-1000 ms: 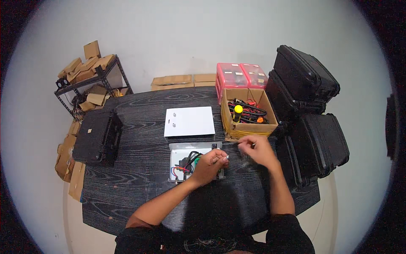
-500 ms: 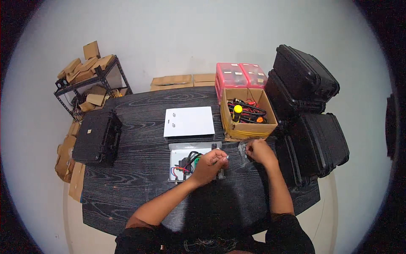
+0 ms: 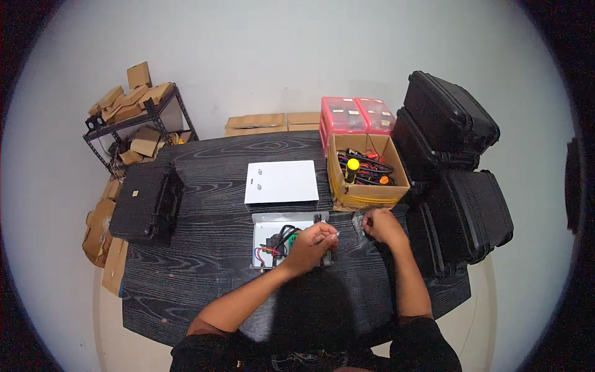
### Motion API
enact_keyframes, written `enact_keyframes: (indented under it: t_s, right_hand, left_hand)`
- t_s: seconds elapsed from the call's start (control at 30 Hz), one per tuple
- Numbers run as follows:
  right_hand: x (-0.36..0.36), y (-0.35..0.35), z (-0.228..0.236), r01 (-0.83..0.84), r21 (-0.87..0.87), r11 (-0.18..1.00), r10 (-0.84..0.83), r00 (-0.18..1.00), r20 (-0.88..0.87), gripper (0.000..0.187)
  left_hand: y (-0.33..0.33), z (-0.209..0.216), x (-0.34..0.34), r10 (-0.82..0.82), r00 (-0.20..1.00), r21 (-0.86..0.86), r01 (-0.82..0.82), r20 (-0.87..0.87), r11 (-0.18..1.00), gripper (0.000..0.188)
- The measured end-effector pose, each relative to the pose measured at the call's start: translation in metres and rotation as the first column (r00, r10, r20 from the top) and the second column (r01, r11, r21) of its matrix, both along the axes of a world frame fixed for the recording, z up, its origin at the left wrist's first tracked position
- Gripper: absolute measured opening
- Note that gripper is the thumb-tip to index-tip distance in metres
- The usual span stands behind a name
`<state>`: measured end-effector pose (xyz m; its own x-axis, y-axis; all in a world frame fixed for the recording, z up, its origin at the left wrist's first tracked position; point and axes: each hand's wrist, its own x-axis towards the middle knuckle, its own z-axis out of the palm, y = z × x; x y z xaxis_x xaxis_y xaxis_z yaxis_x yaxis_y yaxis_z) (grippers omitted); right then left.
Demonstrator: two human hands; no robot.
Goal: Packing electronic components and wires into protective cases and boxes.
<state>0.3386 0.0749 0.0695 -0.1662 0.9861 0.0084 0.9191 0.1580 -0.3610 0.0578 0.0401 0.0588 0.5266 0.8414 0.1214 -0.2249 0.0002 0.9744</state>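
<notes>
My left hand [image 3: 310, 249] is above the right part of an open white metal case [image 3: 284, 218]. Its thumb and fingers pinch a small light-coloured piece [image 3: 337, 235], too small to name. Inside the case lie black, red and yellow wires [image 3: 265, 251] and a green part [image 3: 294, 239], partly hidden by this hand. To the right, my right hand [image 3: 385, 226] has its fingers closed at the edge of a crumpled clear plastic bag [image 3: 357, 222] on the table. Behind the case sits a white metal cover [image 3: 282, 182] with two small fittings on top.
A cardboard box [image 3: 372, 199] of cables and a yellow-topped tool [image 3: 352, 168] stands behind my right hand. Pink clear-fronted drawers [image 3: 344, 106] are behind it. Black hard cases [image 3: 474, 208] are stacked at the right; another black case [image 3: 144, 201] stands at the table's left.
The whole view has shifted slightly right and down. Both hands keep nearly the same places over the case and at the bag.
</notes>
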Motion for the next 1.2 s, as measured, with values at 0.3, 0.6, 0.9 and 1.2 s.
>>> enact_keyframes:
  t_s: [0.3,0.6,0.9,1.2]
  right_hand:
    - [-0.001,0.002,0.0,0.024,0.008,1.0,-0.024,1.0,0.007,0.015]
    - [-0.021,-0.015,0.042,0.03,0.136,0.99,0.027,0.918,-0.396,0.013]
    - [-0.056,-0.038,0.064,-0.294,-0.096,0.951,0.096,0.575,-0.812,0.014]
    - [-0.059,-0.039,0.059,-0.273,-0.079,0.959,0.087,0.547,-0.833,0.016]
  left_hand:
    - [-0.003,0.01,0.002,0.049,0.999,0.036,-0.049,0.0,0.998,0.016]
    - [-0.002,0.004,-0.001,0.027,1.0,0.031,-0.027,-0.002,0.999,0.016]
    - [-0.002,0.007,0.0,0.048,0.998,0.055,-0.045,-0.038,0.997,0.016]
    - [-0.001,0.001,0.0,0.003,0.999,0.014,-0.003,0.032,1.0,0.017]
